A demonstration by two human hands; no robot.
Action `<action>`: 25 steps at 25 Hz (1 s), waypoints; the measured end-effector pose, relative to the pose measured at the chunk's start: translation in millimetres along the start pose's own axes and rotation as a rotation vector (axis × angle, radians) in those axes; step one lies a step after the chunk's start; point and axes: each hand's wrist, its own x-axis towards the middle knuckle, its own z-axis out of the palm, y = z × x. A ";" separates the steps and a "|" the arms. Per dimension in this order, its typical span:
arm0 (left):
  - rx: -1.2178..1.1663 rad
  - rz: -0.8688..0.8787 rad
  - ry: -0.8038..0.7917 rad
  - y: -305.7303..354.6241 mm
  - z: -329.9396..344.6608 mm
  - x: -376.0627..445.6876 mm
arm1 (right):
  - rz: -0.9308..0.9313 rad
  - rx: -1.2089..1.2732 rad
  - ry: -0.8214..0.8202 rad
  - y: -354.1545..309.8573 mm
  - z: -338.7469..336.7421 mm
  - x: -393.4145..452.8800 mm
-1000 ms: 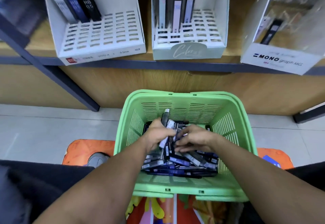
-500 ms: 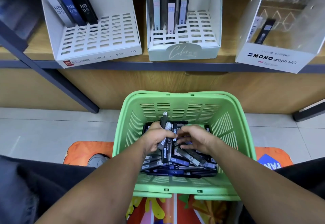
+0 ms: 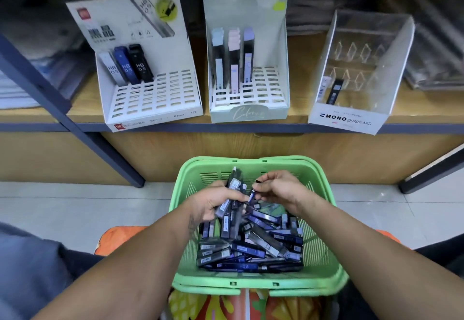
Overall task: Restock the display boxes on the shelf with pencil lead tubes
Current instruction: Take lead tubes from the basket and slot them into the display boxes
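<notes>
A person sits low on the floor facing a shelf, both bare forearms reaching forward into a green slatted plastic basket (image 3: 324, 249) between their knees. The basket holds a loose heap of dark blue, black and grey pencil lead tubes (image 3: 253, 246).

The left hand (image 3: 213, 204) grasps a fanned bunch of gathered tubes (image 3: 232, 199), fingers curled round them, the tubes' top ends sticking up toward the basket's far wall. The right hand (image 3: 281, 190) pinches a single blue tube (image 3: 251, 196) at its fingertips, just beside the bunch.

A moment ago both hands were down in the heap, sorting. Now they have lifted clear of it, and the view has tipped up to take in the whole shelf. This suggests gathering is nearly finished and the carry to the shelf comes next.

Beyond the basket, on the wooden shelf (image 3: 281, 123), stand three display boxes. The white cardboard box with a slotted grid (image 3: 155, 98), far left, holds only three tubes marked HB 0.5 at its back left corner. The pale grey-green middle box (image 3: 248, 112) holds three tall pastel-capped tubes along its back. The clear plastic box labelled MONO graph MG (image 3: 349, 121), far right, holds a single black tube. All three have many open slots left to fill.
</notes>
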 end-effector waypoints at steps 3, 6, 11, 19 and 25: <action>0.072 0.005 -0.005 19.2 10.9 -21.2 | -0.081 -0.016 0.031 -31.6 -15.2 -25.7; 0.254 0.003 -0.059 42.1 31.5 -43.0 | -0.145 -0.236 -0.025 -58.5 -33.8 -60.3; 0.454 0.107 -0.232 104.8 80.0 -86.8 | -0.450 -0.455 0.017 -126.8 -64.1 -129.4; 0.199 0.469 -0.122 188.3 133.6 -109.0 | -0.825 -0.884 0.647 -211.5 -108.3 -167.9; 0.044 0.503 0.020 200.9 142.4 -86.8 | -0.809 -0.949 0.780 -191.1 -113.6 -139.8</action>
